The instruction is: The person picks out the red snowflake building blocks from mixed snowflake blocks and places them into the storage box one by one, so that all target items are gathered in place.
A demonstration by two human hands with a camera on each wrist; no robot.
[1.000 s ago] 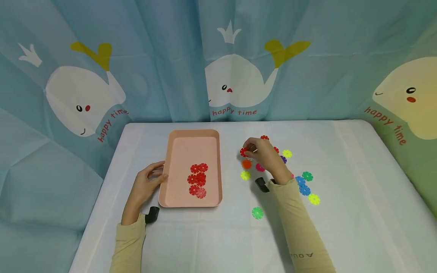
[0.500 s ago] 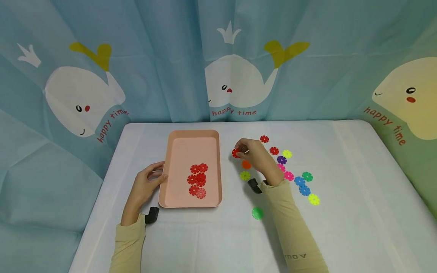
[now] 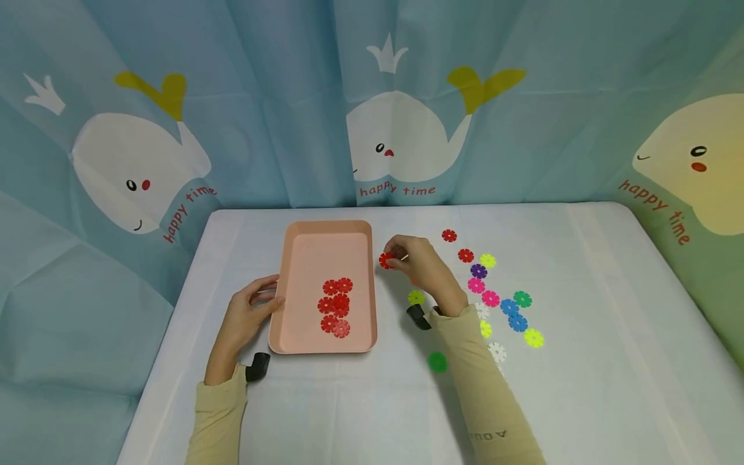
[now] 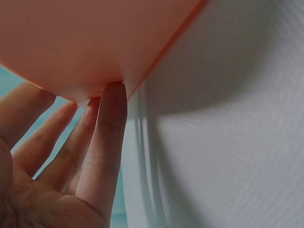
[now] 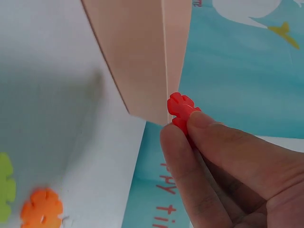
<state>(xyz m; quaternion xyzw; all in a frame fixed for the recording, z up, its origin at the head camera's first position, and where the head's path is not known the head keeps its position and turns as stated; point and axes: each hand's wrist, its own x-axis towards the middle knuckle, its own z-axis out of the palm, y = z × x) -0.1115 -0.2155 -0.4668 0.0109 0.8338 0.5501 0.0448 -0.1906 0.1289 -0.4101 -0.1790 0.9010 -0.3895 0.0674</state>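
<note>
My left hand [image 3: 247,316] holds the left edge of a pink rectangular tray [image 3: 334,240], thumb at the rim. In the left wrist view, its fingertips [image 4: 113,95] touch the tray's outer side. My right hand [image 3: 421,265] pinches a red snowflake building disc [image 5: 179,105] between thumb and finger, raised just right of the tray's right rim. Several red snowflake discs [image 3: 330,287] and a lighter pinkish one [image 3: 341,329] lie in the tray's lower right. An orange disc [image 5: 42,209] lies below the right hand, mostly hidden in the head view.
Right of the tray, loose discs lie scattered on the white table: red [image 3: 449,236], purple [image 3: 479,271], pink [image 3: 476,285], blue [image 3: 518,323], yellow [image 3: 533,338], white [image 3: 496,352] and green [image 3: 438,362]. A blue whale-print curtain [image 3: 261,129] stands behind the table.
My right hand has moved left toward the tray with the red snowflake disc, uncovering pink, white and yellow discs behind it. My left hand keeps its place on the tray.
</note>
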